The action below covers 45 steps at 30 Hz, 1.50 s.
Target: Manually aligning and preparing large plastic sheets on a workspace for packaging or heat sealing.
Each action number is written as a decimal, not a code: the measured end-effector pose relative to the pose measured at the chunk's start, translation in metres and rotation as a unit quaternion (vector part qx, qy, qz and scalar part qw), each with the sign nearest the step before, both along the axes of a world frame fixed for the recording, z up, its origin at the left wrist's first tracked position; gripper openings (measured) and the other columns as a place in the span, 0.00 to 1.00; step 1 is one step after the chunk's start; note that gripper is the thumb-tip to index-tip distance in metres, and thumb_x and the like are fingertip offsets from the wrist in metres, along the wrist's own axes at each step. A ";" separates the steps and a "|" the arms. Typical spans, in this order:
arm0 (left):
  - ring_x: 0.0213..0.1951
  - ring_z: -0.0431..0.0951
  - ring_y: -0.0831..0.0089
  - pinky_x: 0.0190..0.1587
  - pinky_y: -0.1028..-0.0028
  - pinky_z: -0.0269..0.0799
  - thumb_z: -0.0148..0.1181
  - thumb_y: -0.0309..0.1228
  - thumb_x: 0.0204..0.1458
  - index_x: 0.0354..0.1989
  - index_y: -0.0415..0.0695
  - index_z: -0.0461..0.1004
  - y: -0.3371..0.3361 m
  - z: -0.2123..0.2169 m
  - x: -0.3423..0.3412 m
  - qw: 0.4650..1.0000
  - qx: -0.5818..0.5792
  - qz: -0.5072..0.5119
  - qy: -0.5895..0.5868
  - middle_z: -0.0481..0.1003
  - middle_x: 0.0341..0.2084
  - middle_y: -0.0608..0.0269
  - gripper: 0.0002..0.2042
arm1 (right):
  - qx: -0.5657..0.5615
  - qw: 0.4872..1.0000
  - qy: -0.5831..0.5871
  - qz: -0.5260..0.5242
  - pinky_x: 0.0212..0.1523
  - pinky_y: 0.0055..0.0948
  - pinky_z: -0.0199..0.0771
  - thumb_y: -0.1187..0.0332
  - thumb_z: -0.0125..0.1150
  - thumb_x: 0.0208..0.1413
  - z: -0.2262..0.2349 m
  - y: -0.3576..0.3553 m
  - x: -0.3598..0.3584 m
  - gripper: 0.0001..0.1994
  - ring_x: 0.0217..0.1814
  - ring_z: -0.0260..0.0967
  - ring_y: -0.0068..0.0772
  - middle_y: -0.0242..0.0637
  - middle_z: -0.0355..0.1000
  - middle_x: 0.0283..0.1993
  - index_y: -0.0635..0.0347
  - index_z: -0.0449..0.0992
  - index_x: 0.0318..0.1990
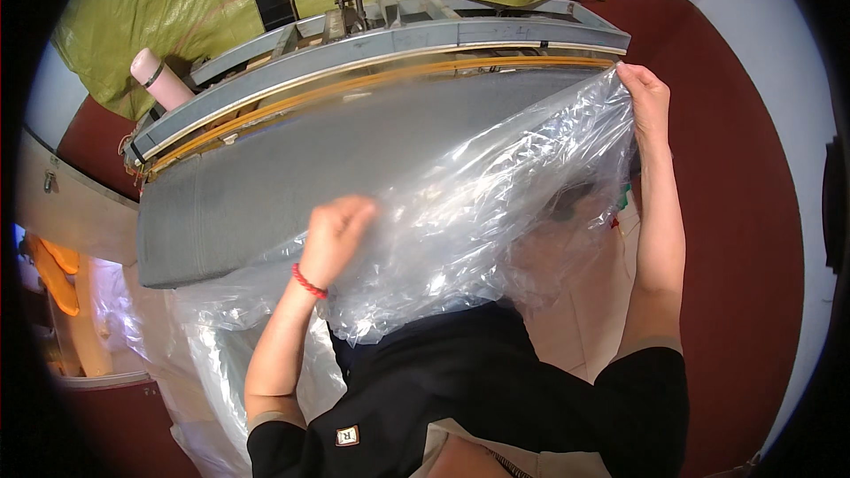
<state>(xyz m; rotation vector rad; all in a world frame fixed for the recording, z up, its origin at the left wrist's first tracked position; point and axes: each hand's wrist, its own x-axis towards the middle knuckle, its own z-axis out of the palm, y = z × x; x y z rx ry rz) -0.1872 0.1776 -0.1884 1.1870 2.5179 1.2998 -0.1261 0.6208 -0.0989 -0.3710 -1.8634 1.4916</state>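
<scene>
Film (pixel 460 212) that is clear, shiny and full of crinkles lies over the right part of the grey board (pixel 257 177) and hangs past its near edge, against the person. The right hand (pixel 649 102) pinches the film at the board's far right corner. The left hand (pixel 332 235) is curled and blurry by the near edge; I cannot tell if it pinches film. Past the far left corner is a pink bottle (pixel 164 80), its inside hidden.

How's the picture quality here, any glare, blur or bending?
Head view: bright glare streaks the clear plastic film; same head view: the left hand looks blurred, the right hand crisper; head view again: the metal frame bows with fisheye distortion, and the corners go black.
</scene>
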 end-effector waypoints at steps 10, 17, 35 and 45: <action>0.27 0.73 0.63 0.27 0.71 0.69 0.58 0.21 0.34 0.44 0.42 0.63 -0.043 -0.007 0.028 0.956 -0.157 0.097 0.229 0.70 0.32 0.58 0.23 | 0.113 0.993 -0.008 -0.043 0.33 0.17 0.62 0.67 0.60 0.47 -0.029 0.018 -0.012 0.08 0.29 0.64 0.16 0.27 0.71 0.27 0.64 0.76 0.30; 0.32 0.73 0.57 0.29 0.64 0.70 0.49 0.17 0.31 0.30 0.45 0.69 -0.224 -0.079 0.055 0.924 -0.310 0.192 0.117 0.70 0.30 0.58 0.14 | 0.097 0.944 -0.121 -0.292 0.38 0.22 0.66 0.62 0.59 0.48 -0.043 0.147 0.110 0.12 0.35 0.66 0.21 0.30 0.73 0.32 0.62 0.77 0.33; 0.62 0.49 0.59 0.62 0.62 0.40 0.48 0.48 0.50 0.58 0.50 0.57 -0.424 -0.067 -0.163 0.833 -0.273 0.480 0.039 0.51 0.60 0.54 0.28 | 0.197 0.895 -0.283 -0.282 0.35 0.26 0.66 0.58 0.59 0.44 -0.171 0.261 0.049 0.17 0.31 0.66 0.25 0.34 0.73 0.29 0.65 0.76 0.34; 0.46 0.70 0.61 0.48 0.69 0.63 0.50 0.45 0.51 0.44 0.38 0.70 -0.363 -0.043 -0.195 0.681 -0.323 0.645 0.126 0.69 0.45 0.52 0.22 | 0.328 0.669 -0.481 -0.463 0.41 0.42 0.69 0.56 0.49 0.51 -0.115 0.155 0.025 0.17 0.43 0.70 0.47 0.48 0.72 0.38 0.61 0.68 0.41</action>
